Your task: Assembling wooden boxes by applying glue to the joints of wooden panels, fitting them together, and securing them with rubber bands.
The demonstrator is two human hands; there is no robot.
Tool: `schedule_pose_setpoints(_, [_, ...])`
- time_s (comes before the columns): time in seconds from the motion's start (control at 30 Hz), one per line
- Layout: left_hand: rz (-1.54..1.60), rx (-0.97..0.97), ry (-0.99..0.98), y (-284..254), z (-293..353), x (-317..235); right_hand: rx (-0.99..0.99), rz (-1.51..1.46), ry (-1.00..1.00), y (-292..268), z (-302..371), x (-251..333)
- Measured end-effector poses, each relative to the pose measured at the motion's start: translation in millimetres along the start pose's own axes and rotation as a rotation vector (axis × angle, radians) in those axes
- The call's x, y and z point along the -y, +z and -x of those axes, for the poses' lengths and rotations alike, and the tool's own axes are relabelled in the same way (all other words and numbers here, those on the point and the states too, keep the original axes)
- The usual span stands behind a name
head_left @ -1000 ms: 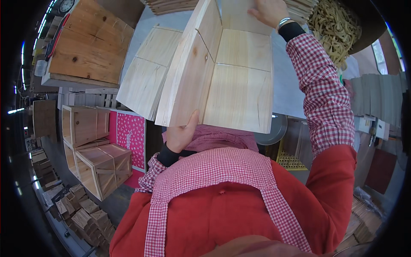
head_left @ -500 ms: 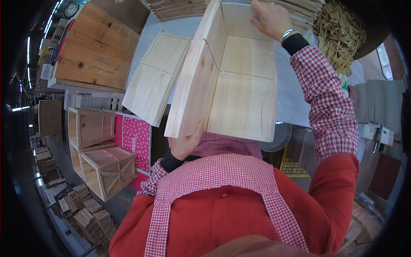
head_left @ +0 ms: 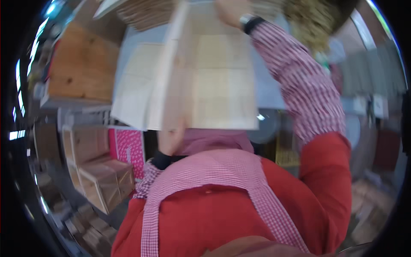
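A partly assembled pale wooden box [head_left: 222, 94] is in front of me, with a floor panel, a left side board and a far end board in sight. My left hand [head_left: 172, 138] grips the near lower corner of its side board, the thumb up against the wood. At the far end, my right hand [head_left: 233, 12] is on the end board, its fingers smeared by motion and partly cut off by the picture's top edge. Left of the box lies a flat pale wood panel [head_left: 133, 92] on the white-covered table [head_left: 270, 96].
Stacked thin boards [head_left: 143, 13] stand at the back. A brown wooden panel [head_left: 83, 64] is at the far left, above wooden crates [head_left: 105, 175] and a pink patterned box [head_left: 128, 147]. Back right is a heap of tan strips [head_left: 309, 23].
The view has shifted and blurred. The box has turned so its side board runs straighter away from me, and its near end overlaps the loose panel more. Both hands stay on the box.
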State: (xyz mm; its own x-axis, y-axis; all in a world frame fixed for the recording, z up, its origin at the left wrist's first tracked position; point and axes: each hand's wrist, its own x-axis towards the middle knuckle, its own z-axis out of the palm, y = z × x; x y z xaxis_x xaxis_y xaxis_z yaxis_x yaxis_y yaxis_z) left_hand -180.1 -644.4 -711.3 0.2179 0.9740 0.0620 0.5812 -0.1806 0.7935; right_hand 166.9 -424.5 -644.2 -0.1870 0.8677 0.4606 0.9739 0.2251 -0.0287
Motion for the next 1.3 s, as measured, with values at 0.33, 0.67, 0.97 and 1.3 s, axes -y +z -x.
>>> schedule_pose_setpoints(0.33, [0.379,0.147,-0.303,-30.6,46.6,-3.3,-0.435,0.216,0.363,-103.8,242.4,-18.2])
schedule_pose_setpoints(0.67, [0.679,1.388,-0.315,119.4,21.2,-106.6,0.217,0.523,0.947,-117.9,525.7,12.8])
schedule_pose_setpoints(0.97, [1.171,1.296,-0.83,299.7,59.6,-115.7,0.199,0.235,0.826,-130.0,508.5,71.2])
schedule_pose_setpoints(1.3, [1.348,1.071,-0.331,147.7,8.6,-94.1,0.055,-0.303,0.858,-211.2,340.6,58.2])
